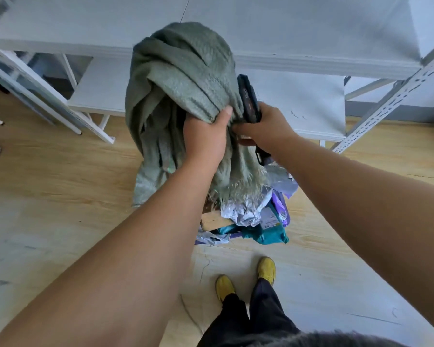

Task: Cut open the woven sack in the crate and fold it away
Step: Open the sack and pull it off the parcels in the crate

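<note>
The grey-green woven sack [178,78] is bunched up and held in the air in front of the white shelving. My left hand [204,136] grips its gathered folds from below, thumb on top. My right hand [263,126] is closed around a dark utility knife [248,98] that points up beside the sack, and its fingers also touch the fabric. The sack's frayed cut edge [238,186] hangs down over a pile of parcels. The crate is hidden under the parcels and my arms.
Plastic mail bags in silver, purple and teal [256,219] lie heaped on the wooden floor below the sack. White metal shelving [311,58] stands just behind, with a slotted upright [391,101] at right. My feet in yellow shoes [246,279] stand near the pile.
</note>
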`<state>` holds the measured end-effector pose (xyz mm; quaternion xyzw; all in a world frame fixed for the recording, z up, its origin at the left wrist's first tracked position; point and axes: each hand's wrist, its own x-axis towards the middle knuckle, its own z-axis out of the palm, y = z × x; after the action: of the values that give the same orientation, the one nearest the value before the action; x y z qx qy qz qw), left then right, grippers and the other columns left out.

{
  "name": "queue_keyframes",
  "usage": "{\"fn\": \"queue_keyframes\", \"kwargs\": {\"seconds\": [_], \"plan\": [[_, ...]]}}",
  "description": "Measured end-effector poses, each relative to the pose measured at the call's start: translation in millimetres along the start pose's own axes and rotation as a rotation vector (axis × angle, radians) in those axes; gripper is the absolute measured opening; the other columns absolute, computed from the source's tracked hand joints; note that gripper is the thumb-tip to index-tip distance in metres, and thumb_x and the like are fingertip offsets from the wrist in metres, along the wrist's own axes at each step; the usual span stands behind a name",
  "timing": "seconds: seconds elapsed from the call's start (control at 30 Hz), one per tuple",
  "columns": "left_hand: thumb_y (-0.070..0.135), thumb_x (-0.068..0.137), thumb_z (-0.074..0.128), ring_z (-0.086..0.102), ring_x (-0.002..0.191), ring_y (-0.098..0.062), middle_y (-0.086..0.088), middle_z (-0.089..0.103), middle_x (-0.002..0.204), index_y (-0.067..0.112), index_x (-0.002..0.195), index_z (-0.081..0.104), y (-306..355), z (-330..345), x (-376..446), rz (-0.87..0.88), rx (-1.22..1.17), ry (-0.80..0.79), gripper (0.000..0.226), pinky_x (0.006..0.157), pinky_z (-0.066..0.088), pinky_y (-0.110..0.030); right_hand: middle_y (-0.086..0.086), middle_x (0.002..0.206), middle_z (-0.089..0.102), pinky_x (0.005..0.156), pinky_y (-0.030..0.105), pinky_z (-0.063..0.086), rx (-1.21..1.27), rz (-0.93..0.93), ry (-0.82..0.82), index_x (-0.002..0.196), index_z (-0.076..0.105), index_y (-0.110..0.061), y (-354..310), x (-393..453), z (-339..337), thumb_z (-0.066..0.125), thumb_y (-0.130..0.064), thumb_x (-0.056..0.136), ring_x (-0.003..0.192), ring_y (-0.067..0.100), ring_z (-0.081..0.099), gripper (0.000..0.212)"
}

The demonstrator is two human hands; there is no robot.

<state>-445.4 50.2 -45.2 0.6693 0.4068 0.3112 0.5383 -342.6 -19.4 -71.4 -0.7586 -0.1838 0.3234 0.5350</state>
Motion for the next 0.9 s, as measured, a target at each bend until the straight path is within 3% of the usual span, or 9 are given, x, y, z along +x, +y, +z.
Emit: {"fn": "queue_keyframes", "kwargs": {"seconds": [0.1,0.23,0.47,0.63,0.7,0.8,0.9], "plan": [[0.019,0.087,0.069,0.050,0.104,-0.002,0.010,0.057,0.110,0.009,0.122,0.059,5.0,-5.6,1.8,0.029,-0.021,0.049,0.038,0.084,0.035,-0.007,0.013,0.084,0.059,0.079,0.049,0.059,-0.028,-0.021,-0.016,0.098,0.056,-0.007,-13.0,4.6,-0.3,0.076,-0.005,0.077,0.078,0.033,0.068,0.029],[0.019,0.087,0.069,0.048,0.104,0.001,0.012,0.054,0.109,0.009,0.124,0.057,14.0,-10.0,5.4,0.099,-0.013,0.074,0.039,0.079,0.033,0.005,0.011,0.080,0.060,0.079,0.049,0.059,-0.006,-0.066,0.011,0.088,0.057,-0.011,-24.6,6.4,1.5,0.077,-0.008,0.075,0.081,0.037,0.069,0.024],[0.021,0.086,0.070,0.052,0.105,-0.001,0.011,0.057,0.107,0.012,0.119,0.060,16.5,-18.8,10.5,0.084,-0.024,0.128,0.035,0.089,0.039,-0.010,0.015,0.079,0.062,0.077,0.051,0.059,0.017,-0.073,-0.021,0.080,0.055,-0.013,-32.4,6.2,8.9,0.077,-0.006,0.076,0.084,0.041,0.071,0.024],[0.020,0.085,0.071,0.057,0.102,0.000,0.012,0.061,0.103,0.015,0.110,0.062,23.0,-30.3,12.1,0.117,-0.042,0.192,0.027,0.082,0.039,0.000,0.011,0.073,0.060,0.078,0.050,0.059,0.089,-0.097,-0.076,0.079,0.054,-0.011,-43.5,2.9,18.1,0.075,-0.002,0.078,0.075,0.033,0.068,0.023],[0.020,0.085,0.071,0.056,0.097,0.005,0.015,0.060,0.098,0.021,0.102,0.060,29.5,-35.9,16.0,0.129,-0.053,0.217,0.021,0.083,0.042,-0.002,0.011,0.073,0.057,0.076,0.049,0.060,0.097,-0.140,-0.089,0.079,0.054,-0.011,-52.0,2.9,22.1,0.075,-0.003,0.079,0.072,0.031,0.066,0.022],[0.022,0.085,0.071,0.059,0.101,-0.002,0.010,0.061,0.101,0.014,0.109,0.064,32.0,-45.3,17.6,0.113,-0.028,0.221,0.027,0.092,0.046,-0.014,0.010,0.071,0.058,0.075,0.051,0.059,0.076,-0.135,-0.100,0.077,0.055,-0.012,-56.0,1.4,31.3,0.076,-0.006,0.078,0.070,0.028,0.066,0.023],[0.022,0.085,0.071,0.058,0.103,-0.003,0.012,0.061,0.103,0.022,0.105,0.060,34.2,-58.1,16.2,0.125,-0.056,0.256,0.023,0.092,0.045,-0.013,0.012,0.071,0.058,0.074,0.056,0.057,0.055,-0.164,-0.075,0.076,0.055,-0.013,-58.0,-4.8,41.6,0.079,-0.015,0.073,0.070,0.029,0.064,0.024]]}}
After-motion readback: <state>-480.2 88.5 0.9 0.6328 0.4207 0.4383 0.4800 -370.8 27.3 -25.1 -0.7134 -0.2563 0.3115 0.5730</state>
